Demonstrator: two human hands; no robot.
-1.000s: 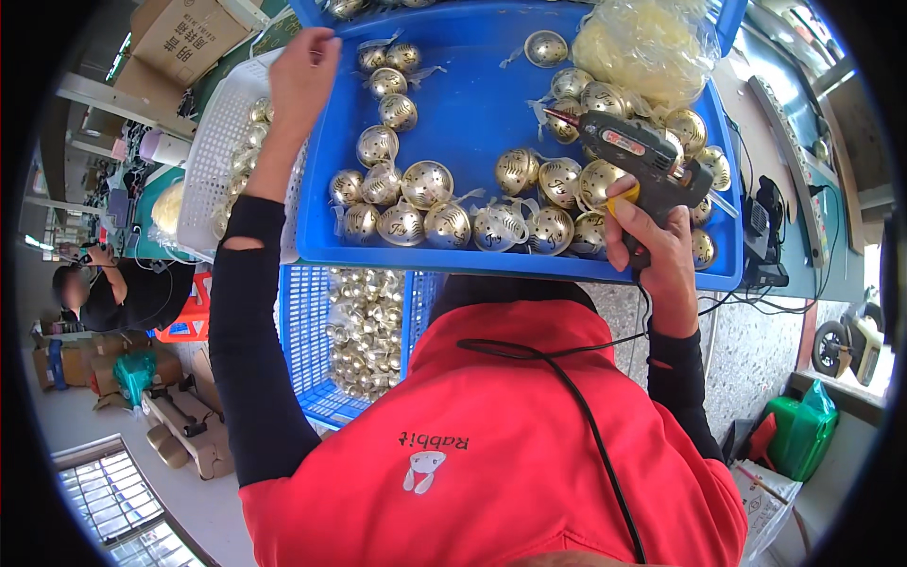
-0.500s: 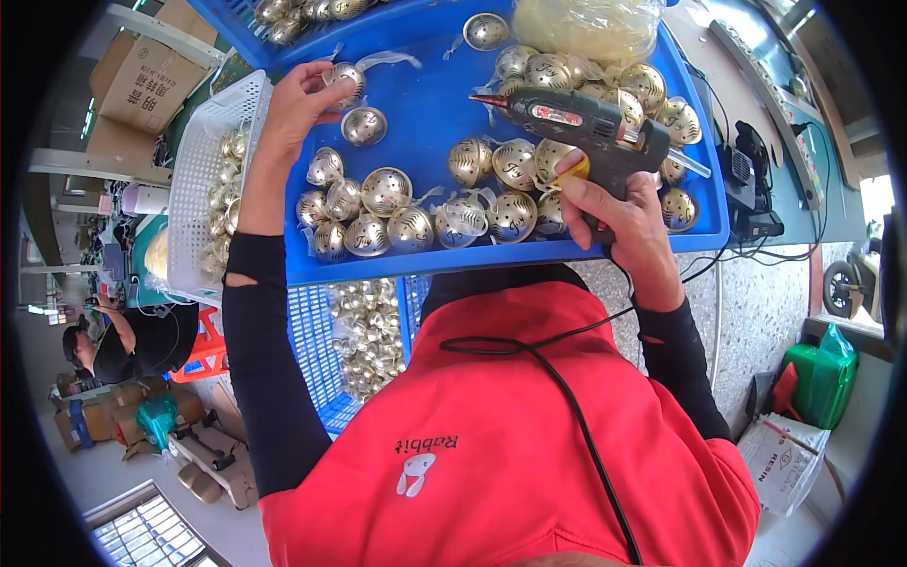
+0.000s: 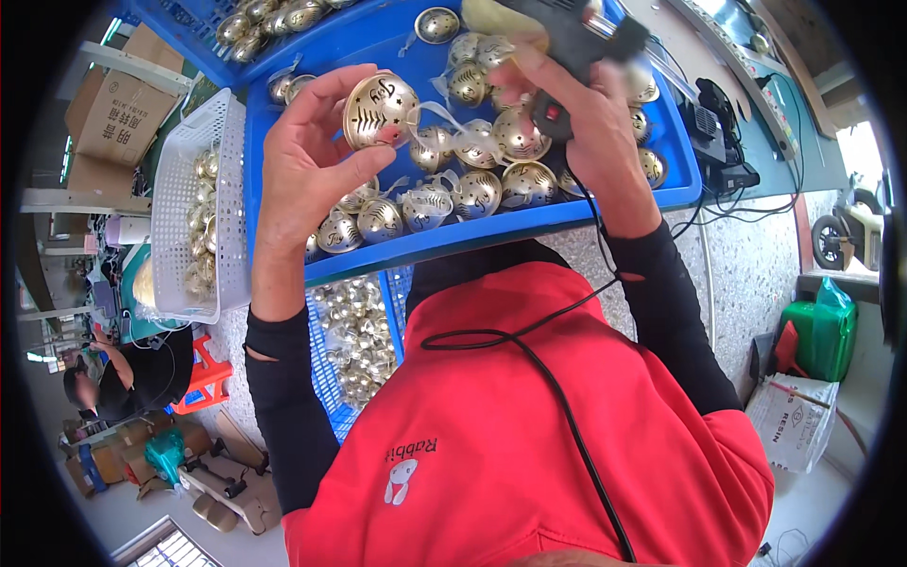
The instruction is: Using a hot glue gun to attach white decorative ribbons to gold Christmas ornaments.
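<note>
My left hand [image 3: 304, 161] grips a round gold bell ornament [image 3: 380, 111] between thumb and fingers. Cut-out patterns mark the ornament, and a sheer ribbon trails from it to the right. A dark hot glue gun [image 3: 565, 47], smeared by motion, is in my right hand [image 3: 605, 142]; its nozzle cannot be made out. Both hands are over a blue plastic tray [image 3: 472, 234], where several similar gold ornaments [image 3: 477, 194] with ribbons lie along the near side and to the right.
Left of the tray stands a white perforated basket [image 3: 227, 236] of gold ornaments. Below its front edge, a blue crate [image 3: 395, 288] holds more. A black cord [image 3: 567, 392] hangs across my red apron [image 3: 529, 425]. Black power boxes [image 3: 704, 128] sit at right. Another person [image 3: 146, 378] is far left.
My left hand has brought an ornament nearer, turning it with its patterned side showing. My right hand has lifted the glue gun up and away. The whole view has shifted slightly.
</note>
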